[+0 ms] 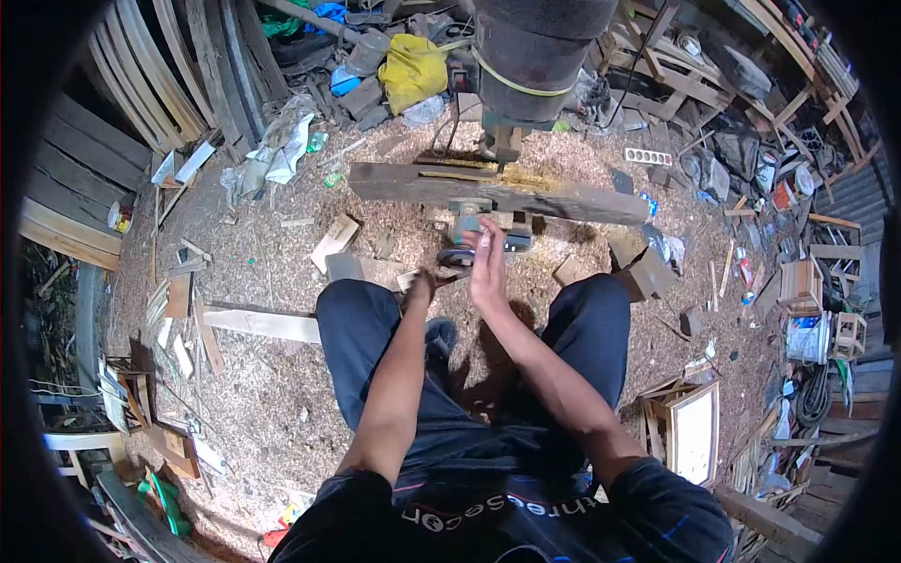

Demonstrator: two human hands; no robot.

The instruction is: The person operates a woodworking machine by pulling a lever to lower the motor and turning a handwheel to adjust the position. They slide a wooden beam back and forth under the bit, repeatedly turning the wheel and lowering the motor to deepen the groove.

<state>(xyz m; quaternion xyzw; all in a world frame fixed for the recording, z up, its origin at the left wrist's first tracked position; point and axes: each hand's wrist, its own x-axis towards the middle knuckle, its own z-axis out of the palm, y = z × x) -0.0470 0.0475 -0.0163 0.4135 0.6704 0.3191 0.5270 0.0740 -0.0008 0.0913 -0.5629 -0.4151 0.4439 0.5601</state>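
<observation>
A long dark wooden beam (pixel 582 201) lies crosswise under a large upright machine (pixel 530 56) with a yellow band, and wood chips lie on the beam around the tool end. Below the beam's middle is a greenish metal part with a round handwheel (pixel 457 256). My right hand (pixel 486 267) is raised beside this part, fingers stretched upward, with nothing seen in it. Lower and to the left, my left hand (pixel 421 289) is at a dark handle by the wheel; its fingers are too dark and small to make out.
Wood shavings and offcuts cover the ground (pixel 272 375). A yellow bag (pixel 413 73) lies behind at the left, a white power strip (pixel 649 156) at the right. Planks (pixel 150 75) lean at the far left. A wooden frame (pixel 693 433) stands at the lower right.
</observation>
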